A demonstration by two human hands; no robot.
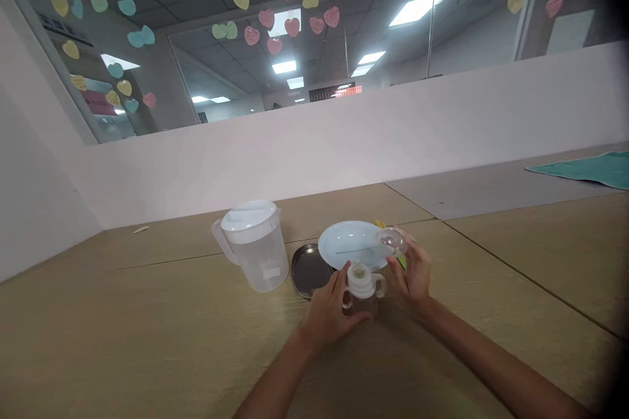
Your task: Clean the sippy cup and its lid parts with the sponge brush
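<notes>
Tan table [147,340]: left grip [330,314] clamped on bottle [362,287], partly hiding it; right grip [414,268] pinching clear cap [392,240]; plate [346,237] part-covered.

Tabletop [147,340]: wood-toned, seamed. Left of centre, lidded pitcher [260,258], upright. Centre, dark dish [309,270]; white plate [351,232] overlaps it in view. Lower centre, two-handled cup [362,287], upright. Right edge, teal cloth [597,169].

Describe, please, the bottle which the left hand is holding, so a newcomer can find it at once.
On the tan table, find the pale plate. Just nearer the viewer, the left hand holds the bottle. Unlike the larger, one-handled pitcher, it has two loop handles and a white top.
</notes>
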